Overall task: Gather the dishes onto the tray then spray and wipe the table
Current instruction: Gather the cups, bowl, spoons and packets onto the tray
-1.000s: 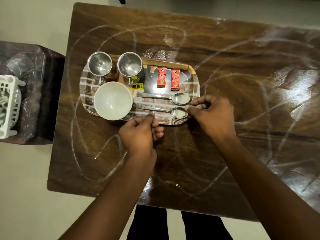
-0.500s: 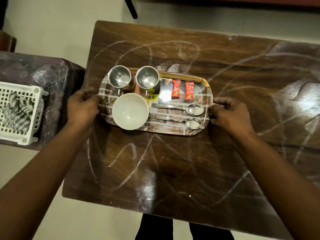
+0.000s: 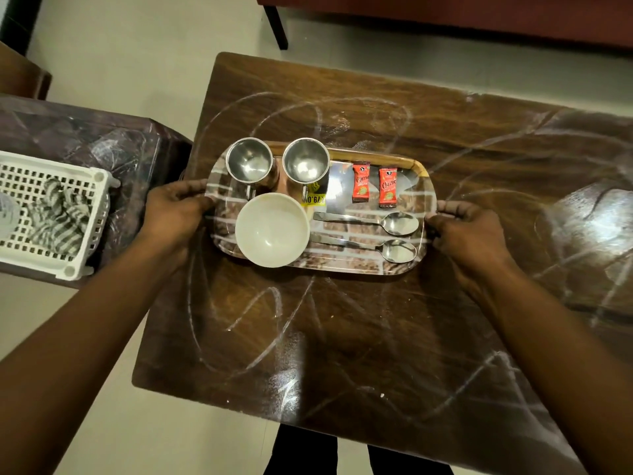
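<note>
Left hand (image 3: 176,209) and right hand (image 3: 467,234) grip opposite ends of the tray (image 3: 423,186) on the table (image 3: 342,337). Risk: a tilted lift slides cups (image 3: 250,162), bowl (image 3: 272,231), spoons (image 3: 394,223).

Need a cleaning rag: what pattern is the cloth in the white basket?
Grey-and-white stripes, cloth, head view.
</note>
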The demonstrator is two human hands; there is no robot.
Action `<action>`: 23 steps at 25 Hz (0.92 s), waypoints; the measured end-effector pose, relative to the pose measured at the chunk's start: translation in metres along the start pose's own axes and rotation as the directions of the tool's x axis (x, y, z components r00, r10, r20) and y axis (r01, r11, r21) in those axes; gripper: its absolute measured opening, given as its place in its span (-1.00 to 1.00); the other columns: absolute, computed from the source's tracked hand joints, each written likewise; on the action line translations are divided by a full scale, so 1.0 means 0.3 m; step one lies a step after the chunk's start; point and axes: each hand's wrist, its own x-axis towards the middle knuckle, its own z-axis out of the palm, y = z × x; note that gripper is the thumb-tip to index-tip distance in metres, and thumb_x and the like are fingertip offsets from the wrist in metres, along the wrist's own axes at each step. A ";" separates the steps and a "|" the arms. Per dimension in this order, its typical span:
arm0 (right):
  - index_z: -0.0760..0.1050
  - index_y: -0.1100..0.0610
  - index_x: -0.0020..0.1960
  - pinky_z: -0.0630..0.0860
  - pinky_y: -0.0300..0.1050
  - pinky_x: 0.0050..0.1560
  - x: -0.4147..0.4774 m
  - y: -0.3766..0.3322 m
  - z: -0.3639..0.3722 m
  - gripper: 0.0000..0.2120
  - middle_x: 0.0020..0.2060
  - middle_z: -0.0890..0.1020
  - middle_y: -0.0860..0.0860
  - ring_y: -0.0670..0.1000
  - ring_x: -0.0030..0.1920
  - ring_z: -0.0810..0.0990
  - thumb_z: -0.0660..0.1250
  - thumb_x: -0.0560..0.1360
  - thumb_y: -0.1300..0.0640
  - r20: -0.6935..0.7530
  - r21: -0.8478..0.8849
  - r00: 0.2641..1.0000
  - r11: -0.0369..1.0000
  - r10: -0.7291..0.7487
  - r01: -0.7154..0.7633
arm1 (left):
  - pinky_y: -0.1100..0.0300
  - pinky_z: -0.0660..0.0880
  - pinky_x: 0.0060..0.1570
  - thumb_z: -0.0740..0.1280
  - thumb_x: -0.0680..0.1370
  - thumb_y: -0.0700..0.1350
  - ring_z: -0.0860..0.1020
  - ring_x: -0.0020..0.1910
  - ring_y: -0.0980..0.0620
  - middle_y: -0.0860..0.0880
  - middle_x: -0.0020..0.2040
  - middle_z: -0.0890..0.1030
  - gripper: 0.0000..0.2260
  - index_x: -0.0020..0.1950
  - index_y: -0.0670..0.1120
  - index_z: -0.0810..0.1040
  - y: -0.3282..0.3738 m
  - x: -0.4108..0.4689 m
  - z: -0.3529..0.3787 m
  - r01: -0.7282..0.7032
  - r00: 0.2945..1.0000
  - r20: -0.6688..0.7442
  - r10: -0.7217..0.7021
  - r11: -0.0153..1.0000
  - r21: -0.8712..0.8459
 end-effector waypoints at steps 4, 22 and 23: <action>0.69 0.16 0.17 0.69 -0.10 -0.17 -0.010 -0.122 -0.023 -0.83 -0.04 0.80 0.12 0.04 -0.10 0.81 0.37 0.66 0.31 0.057 0.019 0.996 0.998 -0.063 0.062 | 0.09 0.73 -0.08 0.39 0.61 -0.35 0.78 -0.05 -0.09 -0.19 0.01 0.79 -0.79 0.22 -0.22 0.70 0.043 -0.094 -0.092 0.000 1.000 0.009 0.001 0.994 -0.107; 0.71 0.21 0.07 0.67 -0.16 -0.24 -0.223 -0.850 0.103 -0.80 -0.12 0.74 0.15 -0.03 -0.28 0.73 0.37 0.58 0.42 0.451 -0.274 0.828 0.831 -0.333 0.484 | 0.14 0.75 -0.21 0.39 0.57 -0.45 0.79 -0.20 -0.02 -0.15 -0.12 0.80 -0.85 0.04 -0.26 0.67 0.139 -0.906 -0.335 0.123 0.967 -0.101 -0.235 0.771 -0.625; 0.70 0.24 0.12 0.67 -0.20 -0.28 -0.211 -0.863 0.149 -0.79 -0.12 0.73 0.14 -0.06 -0.32 0.72 0.37 0.58 0.42 0.471 -0.294 0.814 0.809 -0.340 0.508 | 0.10 0.76 -0.16 0.41 0.57 -0.44 0.80 -0.16 -0.07 -0.19 -0.08 0.80 -0.86 0.08 -0.28 0.67 0.113 -0.919 -0.325 0.127 0.963 -0.103 -0.250 0.755 -0.644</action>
